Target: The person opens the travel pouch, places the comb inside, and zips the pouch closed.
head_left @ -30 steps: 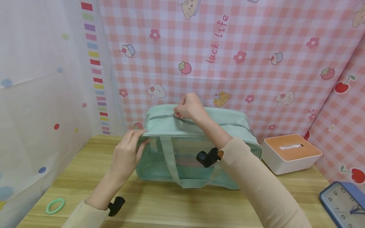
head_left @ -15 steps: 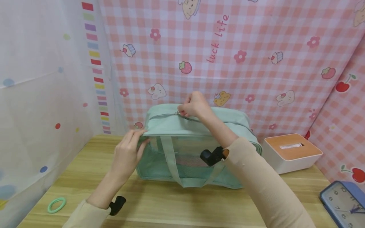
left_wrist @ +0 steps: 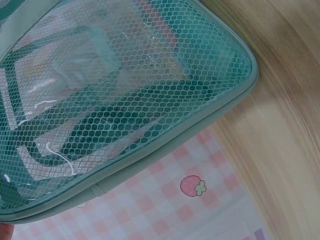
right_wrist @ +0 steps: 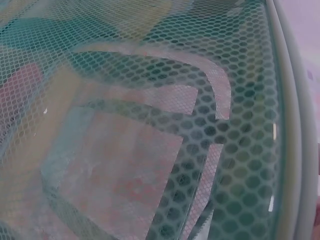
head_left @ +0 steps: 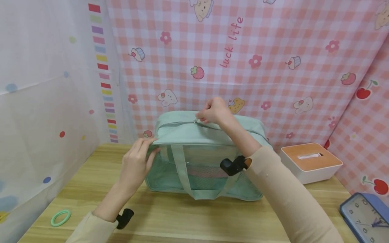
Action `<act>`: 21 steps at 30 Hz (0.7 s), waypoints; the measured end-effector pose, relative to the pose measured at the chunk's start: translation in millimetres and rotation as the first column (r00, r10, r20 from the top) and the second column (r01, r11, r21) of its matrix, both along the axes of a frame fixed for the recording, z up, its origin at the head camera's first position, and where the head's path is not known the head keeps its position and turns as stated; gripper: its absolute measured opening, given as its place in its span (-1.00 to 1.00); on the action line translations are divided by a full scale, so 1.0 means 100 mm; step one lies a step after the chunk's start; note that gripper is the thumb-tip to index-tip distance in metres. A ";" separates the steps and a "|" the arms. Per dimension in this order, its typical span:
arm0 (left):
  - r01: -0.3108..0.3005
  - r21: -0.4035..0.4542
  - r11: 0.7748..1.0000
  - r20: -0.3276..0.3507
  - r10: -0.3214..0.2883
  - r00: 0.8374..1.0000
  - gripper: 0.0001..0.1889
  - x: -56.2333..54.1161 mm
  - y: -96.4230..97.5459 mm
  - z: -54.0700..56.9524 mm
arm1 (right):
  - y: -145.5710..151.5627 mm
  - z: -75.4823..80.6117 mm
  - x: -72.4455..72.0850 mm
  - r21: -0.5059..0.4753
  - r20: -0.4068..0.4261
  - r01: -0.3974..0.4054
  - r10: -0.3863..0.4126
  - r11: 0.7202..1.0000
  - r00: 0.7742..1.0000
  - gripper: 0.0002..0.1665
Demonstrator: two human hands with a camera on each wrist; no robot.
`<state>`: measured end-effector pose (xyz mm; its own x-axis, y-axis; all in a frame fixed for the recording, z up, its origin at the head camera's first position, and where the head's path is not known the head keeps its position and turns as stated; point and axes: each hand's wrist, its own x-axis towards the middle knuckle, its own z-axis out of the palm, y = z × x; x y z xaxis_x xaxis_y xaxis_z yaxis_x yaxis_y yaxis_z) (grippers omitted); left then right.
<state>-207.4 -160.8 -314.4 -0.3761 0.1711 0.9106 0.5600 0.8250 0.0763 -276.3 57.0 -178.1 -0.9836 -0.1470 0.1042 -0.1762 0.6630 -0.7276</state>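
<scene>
A mint-green bag [head_left: 170, 135] with a see-through mesh front stands upright on the wooden table. Its zipper runs along the top, and my right hand [head_left: 214, 110] pinches the small metal zipper pull [head_left: 196, 120] left of the middle. At the bag's top left corner my left hand [head_left: 135, 162] holds the edge, fingers over the top and thumb lower at the front. A strap handle [head_left: 181, 168] hangs down the front. Both wrist views are filled mostly by the mesh panel [left_wrist: 150, 95], with pale and pinkish contents blurred behind it.
To the right of the bag stands a white tissue box [head_left: 313, 162] with an orange-brown lid. A blue clock [head_left: 364, 216] is at the right front. On the left of the table [head_left: 182, 222] lies a green ring [head_left: 60, 218]. Pink checked cloth [head_left: 273, 81] hangs close behind the bag.
My right hand has moved a little to the right along the bag's top, drawing the zipper pull with it. The left hand has stayed at the corner.
</scene>
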 end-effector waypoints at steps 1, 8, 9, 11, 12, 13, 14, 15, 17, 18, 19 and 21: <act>-0.001 0.000 1.000 -0.001 0.001 1.000 -0.66 0.00 0.00 0.00 | 0.02 0.00 0.00 0.001 -0.007 -0.005 0.005 1.000 1.000 -0.64; 0.000 0.005 1.000 -0.001 0.000 1.000 -0.68 0.00 0.01 0.00 | 0.10 0.02 0.02 0.018 -0.035 -0.014 0.015 1.000 0.999 -0.71; -0.001 0.005 1.000 -0.001 0.001 1.000 -0.68 0.00 0.01 0.00 | 0.11 0.02 0.03 0.020 -0.035 -0.010 0.011 1.000 0.999 -0.73; -0.001 0.008 1.000 0.000 0.001 1.000 -0.68 0.01 0.01 0.00 | 0.13 0.02 0.03 0.018 -0.029 0.000 0.001 1.000 1.000 -0.73; 0.000 0.009 1.000 0.001 0.000 1.000 -0.68 0.01 0.02 0.00 | 0.14 0.03 0.03 0.018 -0.026 0.003 -0.003 1.000 1.000 -0.73; 0.000 0.010 1.000 0.001 0.000 1.000 -0.68 0.01 0.02 0.00 | 0.15 0.03 0.03 0.019 -0.023 0.009 -0.008 1.000 1.000 -0.73; -0.001 0.010 1.000 0.001 0.001 1.000 -0.68 0.01 0.02 -0.01 | 0.16 0.03 0.03 0.017 -0.021 0.015 -0.014 1.000 1.000 -0.73; -0.001 0.011 1.000 0.000 0.001 1.000 -0.68 0.01 0.02 -0.01 | 0.18 0.03 0.02 0.018 -0.018 0.017 -0.016 1.000 1.000 -0.73; 0.000 0.011 1.000 -0.002 0.000 1.000 -0.68 0.00 0.02 -0.01 | 0.20 0.04 0.02 0.018 -0.014 0.025 -0.025 1.000 1.000 -0.75; 0.001 0.012 1.000 -0.004 -0.001 1.000 -0.68 0.00 0.02 -0.01 | 0.22 0.04 0.02 0.020 -0.014 0.028 -0.028 0.999 1.000 -0.76; 0.001 0.011 1.000 -0.006 0.000 1.000 -0.68 0.00 0.02 -0.01 | 0.22 0.04 0.02 0.020 -0.012 0.033 -0.032 0.999 0.999 -0.77; 0.000 0.011 1.000 -0.010 0.000 1.000 -0.68 0.00 0.03 -0.01 | 0.24 0.05 0.02 0.020 -0.008 0.037 -0.037 0.999 0.999 -0.79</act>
<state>-207.7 -158.1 -315.3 -0.3668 0.1610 0.9163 0.5609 0.8240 0.0798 -274.3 80.6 -173.5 -0.9877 -0.1122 0.1090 -0.1563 0.6834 -0.7131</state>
